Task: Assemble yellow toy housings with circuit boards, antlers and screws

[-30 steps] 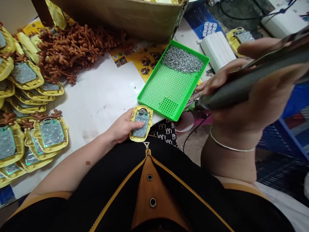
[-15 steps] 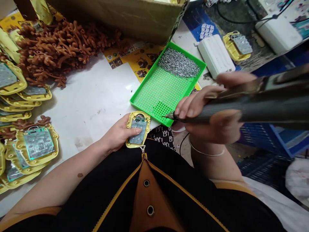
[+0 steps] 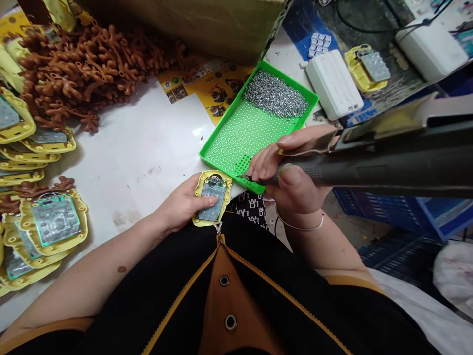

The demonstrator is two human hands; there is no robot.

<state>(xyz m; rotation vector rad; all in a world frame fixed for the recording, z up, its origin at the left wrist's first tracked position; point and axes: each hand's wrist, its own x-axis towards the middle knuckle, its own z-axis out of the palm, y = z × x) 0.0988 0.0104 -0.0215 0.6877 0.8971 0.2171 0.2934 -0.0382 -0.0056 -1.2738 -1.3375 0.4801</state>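
Note:
My left hand point(image 3: 185, 202) grips a yellow plastic shell point(image 3: 199, 219) by its left side, thumb across the grey-backed circuit board point(image 3: 211, 190) inside it. My right hand point(image 3: 291, 172) is wrapped round a dark electric screwdriver point(image 3: 369, 160) lying almost level. Its tip points left, over the near end of a green perforated tray point(image 3: 221, 125), just right of the shell. Whether the tip touches the tray I cannot tell. A heap of small silver screws point(image 3: 275, 93) fills the tray's far end, and rows of screws stand in its holes.
Brown branch-shaped plastic parts point(image 3: 84, 74) are piled at the back left, below a cardboard box point(image 3: 185, 24). More yellow shells with boards point(image 3: 57, 222) are stacked at the left. A white case point(image 3: 334, 84) and another yellow shell point(image 3: 365, 69) lie at the right; blue crates point(image 3: 399, 212) stand below.
My right hand and the screwdriver have moved left and slightly down, bringing the tip nearer the shell. My left hand holds the shell in nearly the same place.

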